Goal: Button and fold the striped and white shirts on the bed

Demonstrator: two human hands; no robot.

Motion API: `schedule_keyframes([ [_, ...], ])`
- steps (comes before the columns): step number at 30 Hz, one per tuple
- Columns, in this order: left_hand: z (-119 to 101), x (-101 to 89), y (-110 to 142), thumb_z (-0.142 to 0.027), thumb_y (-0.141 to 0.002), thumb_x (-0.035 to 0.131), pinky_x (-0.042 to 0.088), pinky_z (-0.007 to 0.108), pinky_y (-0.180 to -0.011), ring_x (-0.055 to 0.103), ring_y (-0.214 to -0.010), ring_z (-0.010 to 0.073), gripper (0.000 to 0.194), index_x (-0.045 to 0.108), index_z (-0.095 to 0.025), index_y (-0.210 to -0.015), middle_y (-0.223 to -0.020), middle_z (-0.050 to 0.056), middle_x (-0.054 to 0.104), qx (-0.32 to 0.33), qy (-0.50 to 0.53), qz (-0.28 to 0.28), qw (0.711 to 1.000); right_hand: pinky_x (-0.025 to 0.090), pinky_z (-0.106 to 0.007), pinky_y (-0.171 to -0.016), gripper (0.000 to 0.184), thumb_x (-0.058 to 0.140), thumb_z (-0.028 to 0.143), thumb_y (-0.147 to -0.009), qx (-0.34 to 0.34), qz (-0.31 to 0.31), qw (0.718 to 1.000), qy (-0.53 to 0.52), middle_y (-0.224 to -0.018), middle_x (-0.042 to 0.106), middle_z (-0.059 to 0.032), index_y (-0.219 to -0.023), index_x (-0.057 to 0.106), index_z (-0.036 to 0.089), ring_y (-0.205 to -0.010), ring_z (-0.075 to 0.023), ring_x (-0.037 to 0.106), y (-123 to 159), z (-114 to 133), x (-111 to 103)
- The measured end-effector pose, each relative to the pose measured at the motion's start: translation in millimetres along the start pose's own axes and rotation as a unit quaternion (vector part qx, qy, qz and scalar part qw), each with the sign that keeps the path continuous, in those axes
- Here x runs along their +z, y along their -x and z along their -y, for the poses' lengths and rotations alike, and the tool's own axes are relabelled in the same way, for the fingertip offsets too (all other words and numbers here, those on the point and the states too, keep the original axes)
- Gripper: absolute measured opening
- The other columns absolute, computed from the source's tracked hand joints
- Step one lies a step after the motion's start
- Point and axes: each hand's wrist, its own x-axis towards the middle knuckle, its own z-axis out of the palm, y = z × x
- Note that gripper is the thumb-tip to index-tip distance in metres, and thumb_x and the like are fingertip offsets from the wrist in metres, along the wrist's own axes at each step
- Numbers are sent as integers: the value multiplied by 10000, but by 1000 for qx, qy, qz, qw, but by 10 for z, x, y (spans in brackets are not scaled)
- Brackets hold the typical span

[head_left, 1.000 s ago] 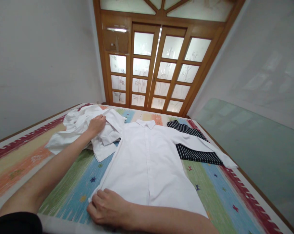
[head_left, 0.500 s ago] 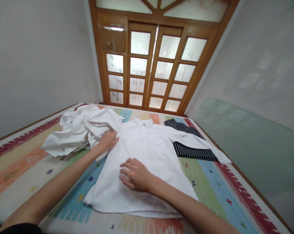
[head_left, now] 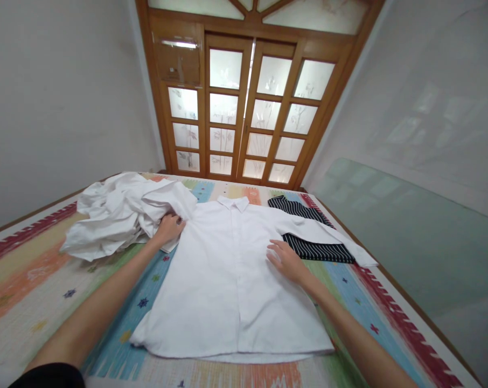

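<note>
A white collared shirt [head_left: 231, 280] lies flat, front up, on a bed with a striped, many-coloured cover [head_left: 34, 275]. My right hand [head_left: 285, 261] rests flat on the shirt's right side near the armpit, fingers stretched out. My left hand [head_left: 169, 227] is at the shirt's left shoulder, fingers curled on the edge of the left sleeve, which is folded up among a heap of white cloth [head_left: 114, 215]. The shirt's right sleeve [head_left: 328, 237] stretches out to the right.
A folded dark garment with thin white stripes [head_left: 312, 237] lies under the right sleeve near the bed's right edge. A wooden door with frosted glass panes [head_left: 244, 108] stands beyond the bed. A pale green panel [head_left: 409, 231] runs along the right wall.
My right hand slid from the shirt's hem up over its middle to its right side. My left hand came from the white heap down to the shirt's left shoulder.
</note>
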Motion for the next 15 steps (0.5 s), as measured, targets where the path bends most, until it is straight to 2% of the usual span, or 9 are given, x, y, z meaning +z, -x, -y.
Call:
schedule_keyframes([
  [2,-19,-47,178,-348,-839,446,443,398,-966,621,-1063,300,348,689,-112,-919,-1071,193,693,9,27,-2,1000,405,-463,-1051,295,476,322,-927,16,-1,1000,-26,-1278,599,-147,-1117,637,163,-1216,-258,526,267,-40,-96],
  [5,-78,-113,678,-411,-811,470,482,371,-898,651,-970,274,348,675,-147,-906,-998,146,705,13,85,15,996,384,-481,-1077,403,515,427,-892,80,20,994,-69,-1333,570,-142,-1193,617,179,-1251,-269,513,722,-54,-292],
  [8,-142,-237,1325,-525,-769,509,510,336,-733,646,-751,230,450,647,-174,-1015,-854,70,687,-19,189,90,978,377,-493,-1086,620,579,507,-827,150,92,979,-105,-1416,501,-165,-1345,531,171,-1306,-304,472,1192,-38,-495],
  [10,-154,-351,1742,-569,-740,556,509,315,-680,624,-682,208,545,605,-196,-1134,-793,24,661,-45,244,143,958,384,-475,-1087,772,660,498,-761,153,148,968,-133,-1466,439,-168,-1430,442,180,-1323,-314,454,1472,-6,-598],
  [12,-117,-454,2100,-558,-725,605,520,299,-689,632,-714,206,588,566,-245,-1221,-812,8,665,-50,295,201,933,384,-469,-1089,834,713,464,-710,154,173,962,-144,-1481,419,-160,-1447,425,203,-1328,-322,446,1689,43,-658],
  [15,1,-528,2486,-499,-641,715,525,312,-830,645,-943,246,662,561,-323,-1261,-1089,34,682,-51,324,222,918,395,-454,-1082,743,694,397,-722,159,155,965,-142,-1469,440,-153,-1409,481,211,-1327,-309,451,1864,122,-667],
])
